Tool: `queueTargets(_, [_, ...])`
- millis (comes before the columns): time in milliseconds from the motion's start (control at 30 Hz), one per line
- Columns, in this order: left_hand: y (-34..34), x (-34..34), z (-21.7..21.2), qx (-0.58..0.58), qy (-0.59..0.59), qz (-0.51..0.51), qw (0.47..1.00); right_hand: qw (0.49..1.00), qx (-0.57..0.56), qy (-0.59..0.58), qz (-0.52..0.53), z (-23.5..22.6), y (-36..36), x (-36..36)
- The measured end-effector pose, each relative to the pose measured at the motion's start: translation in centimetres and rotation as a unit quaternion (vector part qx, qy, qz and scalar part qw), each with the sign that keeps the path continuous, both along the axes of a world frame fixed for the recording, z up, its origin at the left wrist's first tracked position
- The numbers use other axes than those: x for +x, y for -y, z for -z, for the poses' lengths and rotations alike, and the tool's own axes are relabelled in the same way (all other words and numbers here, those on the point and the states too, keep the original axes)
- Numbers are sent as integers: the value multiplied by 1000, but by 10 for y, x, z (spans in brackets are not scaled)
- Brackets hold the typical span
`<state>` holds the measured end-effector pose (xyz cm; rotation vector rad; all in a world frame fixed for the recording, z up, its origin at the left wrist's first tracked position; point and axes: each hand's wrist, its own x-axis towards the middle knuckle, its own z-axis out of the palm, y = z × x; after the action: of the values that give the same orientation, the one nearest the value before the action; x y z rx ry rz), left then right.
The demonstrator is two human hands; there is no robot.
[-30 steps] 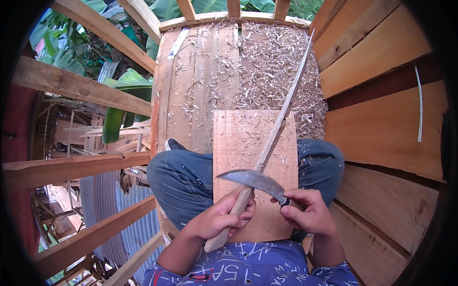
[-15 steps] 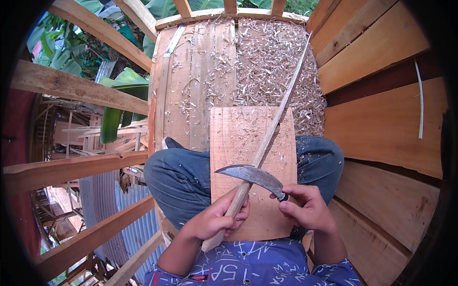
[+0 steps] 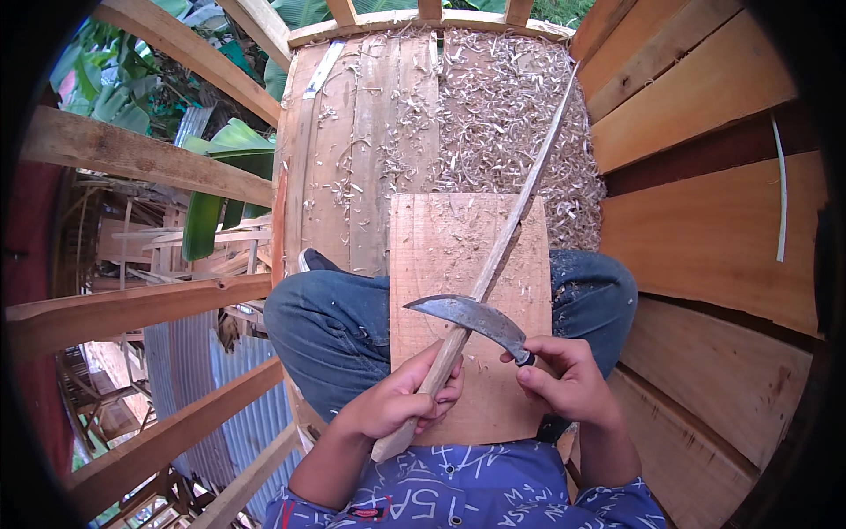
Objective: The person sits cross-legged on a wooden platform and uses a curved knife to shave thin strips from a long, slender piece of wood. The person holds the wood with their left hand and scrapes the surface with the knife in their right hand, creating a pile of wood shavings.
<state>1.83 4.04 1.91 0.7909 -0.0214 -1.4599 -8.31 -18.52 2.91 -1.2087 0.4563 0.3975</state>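
Note:
My left hand (image 3: 405, 398) is wrapped round the near end of a long, squared wooden stick (image 3: 502, 251), which slants away to the far right and narrows toward its tip. In my right hand (image 3: 567, 377) is the dark handle of a curved knife (image 3: 480, 319), its fingers closed on it. The sickle-like blade lies across the stick just beyond my left hand, its point to the left. Beneath both is a flat wooden board (image 3: 427, 256) resting across my lap, sprinkled with small wood bits.
Wood shavings (image 3: 511, 115) cover the plank floor (image 3: 330, 194) ahead, thickest at the right. A plank wall (image 3: 705, 225) rises close on the right. Wooden rails (image 3: 150, 300) run along the left, with corrugated metal sheets (image 3: 242, 397) beyond them. A pale strip (image 3: 781, 189) hangs on the wall.
The knife has shifted slightly to the right and toward me along the stick's upper side. Both hands keep their grip, and the stick stays almost in place.

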Motion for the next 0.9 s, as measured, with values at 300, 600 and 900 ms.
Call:
queueTargets(300, [5,-1,4,-46,-72,-26,996,970,-195,108,99,6,-18,-4])
queueTargets(600, [3,-16,9,-35,-173,-59,983,951,-230,84,187,1,2,-5])
queueTargets(900, [7,-8,2,-25,-7,-4,1000,991,-119,19,52,-2,3,-9])
